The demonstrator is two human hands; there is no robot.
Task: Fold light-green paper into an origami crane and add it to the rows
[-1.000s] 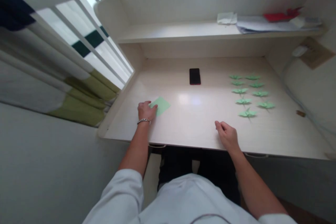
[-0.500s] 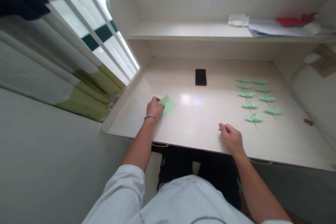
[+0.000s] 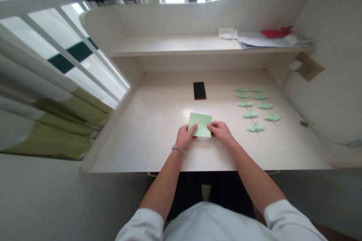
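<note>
A light green square sheet of paper (image 3: 200, 123) is held flat between my two hands, near the middle of the desk. My left hand (image 3: 186, 136) grips its left edge with the thumb on top and the fingers underneath; a chain bracelet circles that wrist. On the opposite edge, my right hand (image 3: 221, 131) pinches the paper with its thumb on top. To the right, several folded green paper cranes (image 3: 256, 127) lie on the desk in two columns.
A black phone (image 3: 199, 90) lies beyond the paper on the pale wooden desk (image 3: 135, 139). Above the desk, a shelf (image 3: 169, 43) carries papers (image 3: 256, 40) and a red item (image 3: 273, 34). A cable (image 3: 305, 118) runs along the right wall from a plug.
My left hand has brought the green paper rightward to the middle. My right hand has moved left and taken hold of the paper's other edge. The camera view has shifted too.
</note>
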